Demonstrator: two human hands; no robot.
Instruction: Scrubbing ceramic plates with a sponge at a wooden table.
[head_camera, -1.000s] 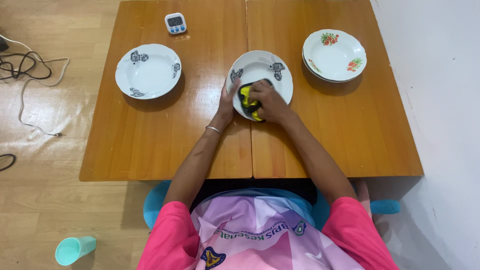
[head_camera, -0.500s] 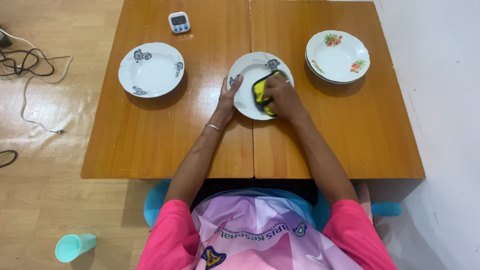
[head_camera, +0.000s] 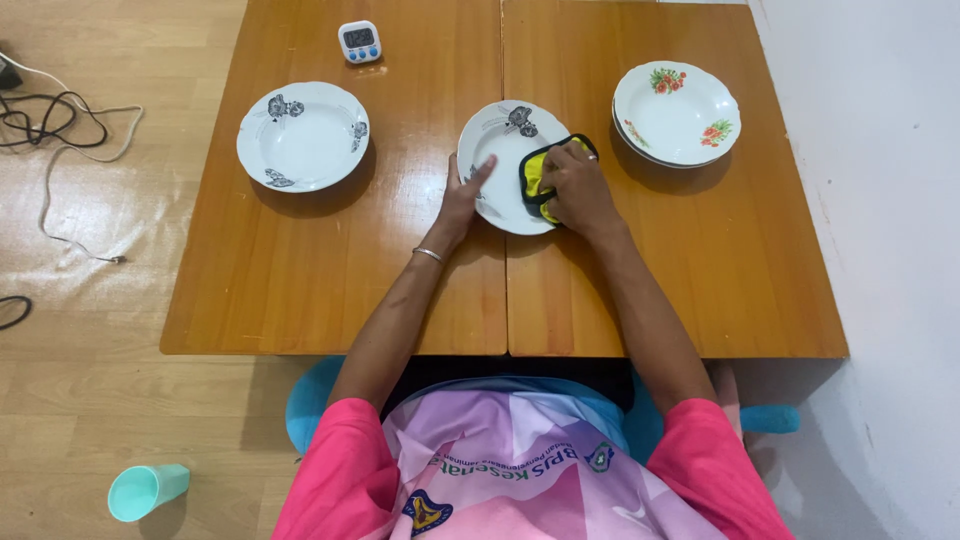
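A white plate with dark flower prints (head_camera: 498, 140) lies in the middle of the wooden table (head_camera: 400, 280). My right hand (head_camera: 578, 190) presses a yellow and black cloth (head_camera: 540, 168) onto the plate's right side. My left hand (head_camera: 463, 197) rests on the plate's left rim, thumb across the edge, and steadies it.
Another dark-printed plate (head_camera: 302, 136) sits at the left. A stack of red-flowered plates (head_camera: 676, 112) stands at the right. A small white timer (head_camera: 359, 41) is at the far edge. Cables (head_camera: 55, 130) and a teal cup (head_camera: 146, 490) lie on the floor.
My right hand has slid the cloth from the plate's near middle to its right side. The plate has turned a little under my left hand.
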